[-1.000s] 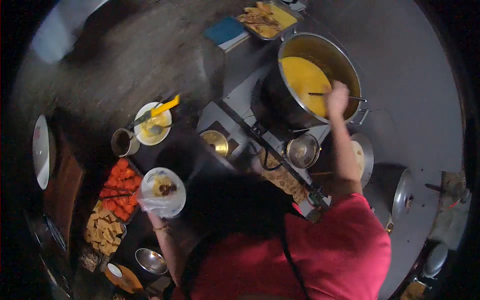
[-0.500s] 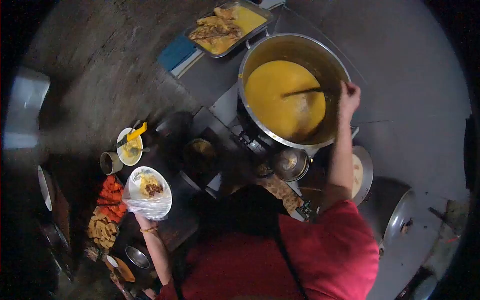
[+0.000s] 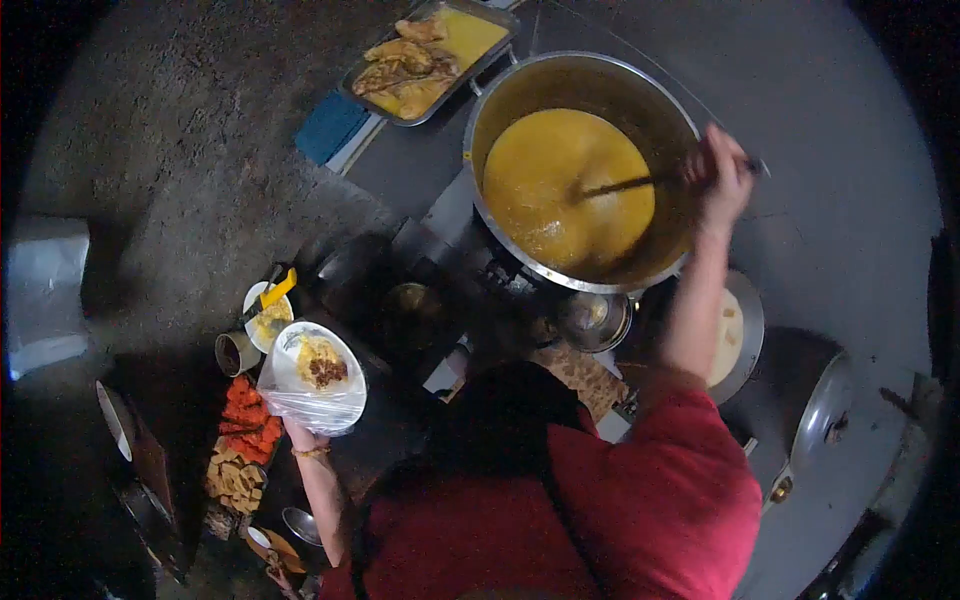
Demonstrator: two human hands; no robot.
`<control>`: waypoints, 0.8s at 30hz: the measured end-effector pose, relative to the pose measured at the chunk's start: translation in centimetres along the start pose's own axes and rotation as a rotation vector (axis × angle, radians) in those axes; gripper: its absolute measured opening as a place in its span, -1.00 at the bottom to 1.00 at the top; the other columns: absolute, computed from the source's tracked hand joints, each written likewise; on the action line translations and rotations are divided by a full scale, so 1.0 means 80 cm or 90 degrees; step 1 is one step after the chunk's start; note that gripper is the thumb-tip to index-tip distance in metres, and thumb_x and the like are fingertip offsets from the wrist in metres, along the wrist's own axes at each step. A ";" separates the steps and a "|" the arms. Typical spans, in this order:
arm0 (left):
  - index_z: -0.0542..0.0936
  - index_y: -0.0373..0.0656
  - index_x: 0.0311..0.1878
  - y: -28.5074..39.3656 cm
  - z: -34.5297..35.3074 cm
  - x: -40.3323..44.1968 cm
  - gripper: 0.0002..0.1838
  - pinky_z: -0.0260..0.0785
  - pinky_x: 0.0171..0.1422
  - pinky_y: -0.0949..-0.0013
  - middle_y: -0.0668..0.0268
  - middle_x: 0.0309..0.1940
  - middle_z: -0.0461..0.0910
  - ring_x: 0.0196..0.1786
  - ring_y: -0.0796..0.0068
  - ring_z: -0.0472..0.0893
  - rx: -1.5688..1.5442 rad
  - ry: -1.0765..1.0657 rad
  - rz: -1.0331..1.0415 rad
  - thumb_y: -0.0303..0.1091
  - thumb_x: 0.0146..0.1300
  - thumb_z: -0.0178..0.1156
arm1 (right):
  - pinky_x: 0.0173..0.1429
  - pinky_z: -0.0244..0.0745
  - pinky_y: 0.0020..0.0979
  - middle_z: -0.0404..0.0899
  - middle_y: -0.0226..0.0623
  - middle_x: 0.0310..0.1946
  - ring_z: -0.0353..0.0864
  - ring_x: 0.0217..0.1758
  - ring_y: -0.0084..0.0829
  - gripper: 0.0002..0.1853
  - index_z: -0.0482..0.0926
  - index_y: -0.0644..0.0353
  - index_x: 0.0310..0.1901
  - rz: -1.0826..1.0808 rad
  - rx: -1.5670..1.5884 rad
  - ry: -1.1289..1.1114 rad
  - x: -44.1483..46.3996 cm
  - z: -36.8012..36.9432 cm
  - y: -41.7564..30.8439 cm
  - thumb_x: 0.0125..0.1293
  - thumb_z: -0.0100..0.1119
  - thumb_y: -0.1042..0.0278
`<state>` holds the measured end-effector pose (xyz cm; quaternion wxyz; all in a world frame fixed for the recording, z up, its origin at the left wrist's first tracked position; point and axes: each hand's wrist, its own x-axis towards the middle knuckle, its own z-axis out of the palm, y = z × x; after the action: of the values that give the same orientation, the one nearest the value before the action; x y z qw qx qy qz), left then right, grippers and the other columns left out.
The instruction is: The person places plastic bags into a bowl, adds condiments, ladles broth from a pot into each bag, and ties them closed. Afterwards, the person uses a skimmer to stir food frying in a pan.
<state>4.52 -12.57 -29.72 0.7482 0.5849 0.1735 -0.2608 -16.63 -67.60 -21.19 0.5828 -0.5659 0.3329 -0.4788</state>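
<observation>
My left hand (image 3: 303, 438) holds a white plate (image 3: 346, 346) from below, its fingers mostly hidden under it. On the plate sit yellow food and a dark brown crumbly topping (image 3: 324, 372), with clear plastic film (image 3: 315, 412) over the near side. My right hand (image 3: 725, 180) is closed around the dark handle of a long-handled ladle (image 3: 635, 184) above the far-right rim of a big metal pot (image 3: 560, 82). The ladle's lower end dips into yellow soup (image 3: 560, 150), so its head is hidden.
A metal tray (image 3: 410, 120) of browned pieces in yellow liquid stands beyond the pot. Left are a small plate with a yellow-handled knife (image 3: 280, 289), a cup (image 3: 236, 353), orange pieces (image 3: 250, 420) and tan chunks (image 3: 235, 480). A pan (image 3: 752, 340) and a large lid (image 3: 818, 410) lie right.
My right hand has moved outward to the right, past the pot's rim, drawing the ladle handle along. The left hand still holds the plate. The whole view has shifted slightly.
</observation>
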 end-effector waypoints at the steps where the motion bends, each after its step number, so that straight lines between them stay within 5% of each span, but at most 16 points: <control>1: 0.19 -0.21 0.16 0.001 -0.001 -0.001 -0.45 0.34 0.06 0.17 0.15 0.05 0.32 0.04 0.24 0.40 0.005 0.006 0.009 0.00 0.26 -0.22 | -0.51 0.31 -0.52 0.44 -0.43 -0.69 0.40 -0.62 -0.58 -0.86 0.53 0.19 -0.58 0.011 0.022 -0.124 -0.013 -0.018 -0.014 0.05 0.14 0.35; 3: 0.19 -0.21 0.16 -0.001 -0.005 -0.004 -0.45 0.34 0.07 0.17 0.16 0.05 0.33 0.04 0.24 0.40 0.015 0.023 0.014 0.02 0.26 -0.23 | -0.47 0.36 -0.51 0.50 -0.33 -0.65 0.49 -0.58 -0.51 -0.97 0.54 0.22 -0.54 -0.254 -0.161 -0.351 -0.059 0.024 -0.041 -0.03 0.13 0.49; 5: 0.20 -0.20 0.15 -0.001 -0.012 0.000 -0.44 0.33 0.08 0.16 0.17 0.04 0.34 0.03 0.25 0.41 0.023 0.037 0.013 0.05 0.25 -0.24 | -0.37 0.40 -0.48 0.55 -0.22 -0.52 0.55 -0.47 -0.34 -0.78 0.56 0.18 -0.40 -0.050 -0.369 -0.708 -0.076 0.053 -0.055 -0.20 0.14 0.54; 7: 0.21 -0.20 0.14 -0.004 -0.042 0.015 -0.42 0.33 0.07 0.17 0.19 0.04 0.35 0.03 0.25 0.41 0.065 0.083 0.017 0.07 0.24 -0.24 | -0.37 0.39 -0.43 0.54 -0.18 -0.49 0.53 -0.46 -0.24 -0.78 0.56 0.15 -0.40 -0.189 -0.446 -0.742 -0.091 0.070 0.009 -0.22 0.16 0.45; 9: 0.21 -0.21 0.13 0.002 -0.045 0.013 -0.42 0.34 0.06 0.17 0.18 0.04 0.35 0.02 0.25 0.42 0.058 0.071 0.024 0.08 0.24 -0.24 | -0.43 0.36 -0.37 0.51 -0.13 -0.56 0.50 -0.50 -0.17 -0.83 0.56 0.17 -0.46 -0.187 -0.428 -0.694 -0.099 0.090 0.070 -0.14 0.19 0.31; 11: 0.20 -0.22 0.14 0.006 -0.034 0.000 -0.43 0.35 0.05 0.18 0.16 0.03 0.34 0.01 0.25 0.43 0.050 0.073 0.021 0.05 0.24 -0.23 | -0.47 0.34 -0.33 0.49 -0.11 -0.61 0.50 -0.53 -0.16 -0.78 0.56 0.17 -0.50 -0.034 -0.341 -0.455 -0.101 0.117 0.138 -0.06 0.21 0.19; 13: 0.19 -0.24 0.15 0.018 -0.005 -0.019 -0.46 0.37 0.03 0.20 0.13 0.03 0.34 0.00 0.25 0.43 0.042 0.086 0.011 -0.01 0.25 -0.21 | -0.49 0.32 -0.32 0.47 -0.14 -0.67 0.48 -0.58 -0.16 -0.71 0.56 0.17 -0.56 -0.070 -0.367 -0.302 -0.091 0.162 0.151 -0.03 0.21 0.09; 16: 0.19 -0.24 0.15 0.000 -0.055 -0.010 -0.47 0.36 0.03 0.20 0.13 0.03 0.34 0.01 0.26 0.43 0.090 0.101 0.026 -0.04 0.26 -0.20 | -0.48 0.32 -0.32 0.48 -0.15 -0.66 0.48 -0.59 -0.18 -0.71 0.55 0.17 -0.56 -0.068 -0.371 -0.243 -0.097 0.216 0.171 -0.02 0.21 0.08; 19: 0.20 -0.24 0.15 -0.005 -0.052 -0.017 -0.47 0.36 0.03 0.21 0.15 0.03 0.34 0.00 0.26 0.43 0.074 0.119 0.032 -0.03 0.26 -0.19 | -0.54 0.20 -0.43 0.36 -0.26 -0.78 0.27 -0.67 -0.57 -0.63 0.45 0.31 -0.63 -0.169 -0.378 -0.216 -0.083 0.252 0.153 -0.02 0.26 0.11; 21: 0.19 -0.23 0.15 -0.004 -0.046 -0.015 -0.47 0.36 0.04 0.19 0.16 0.04 0.34 0.00 0.26 0.43 0.051 0.130 -0.004 -0.03 0.26 -0.20 | -0.43 0.33 -0.33 0.48 -0.13 -0.67 0.44 -0.60 -0.19 -0.66 0.56 0.22 -0.54 -0.192 -0.223 -0.132 -0.045 0.255 0.130 -0.04 0.24 0.05; 22: 0.18 -0.22 0.15 -0.004 -0.038 -0.014 -0.47 0.36 0.04 0.19 0.16 0.04 0.34 0.00 0.26 0.43 0.057 0.123 0.000 -0.03 0.26 -0.20 | -0.38 0.32 -0.38 0.48 -0.12 -0.66 0.42 -0.60 -0.33 -0.63 0.55 0.28 -0.53 -0.141 -0.207 -0.078 -0.026 0.246 0.093 -0.04 0.25 0.05; 23: 0.18 -0.22 0.16 -0.002 -0.026 -0.014 -0.47 0.36 0.04 0.18 0.16 0.04 0.34 0.01 0.25 0.43 0.063 0.114 0.004 -0.02 0.26 -0.21 | -0.54 0.15 -0.51 0.35 -0.44 -0.75 0.24 -0.66 -0.59 -0.64 0.49 0.28 -0.65 -0.206 -0.155 0.040 0.013 0.232 0.112 -0.08 0.31 0.12; 24: 0.18 -0.21 0.16 -0.001 -0.014 -0.013 -0.47 0.36 0.05 0.18 0.16 0.04 0.33 0.01 0.25 0.43 0.069 0.106 0.005 -0.02 0.26 -0.21 | -0.53 0.13 -0.58 0.36 -0.50 -0.72 0.21 -0.66 -0.64 -0.74 0.50 0.24 -0.65 -0.164 0.002 0.086 0.034 0.210 0.085 -0.07 0.29 0.23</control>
<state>3.67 -11.31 -29.50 0.6992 0.6450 0.2187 -0.2174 1.14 -65.11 -25.11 0.4935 -0.5694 0.2956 -0.5872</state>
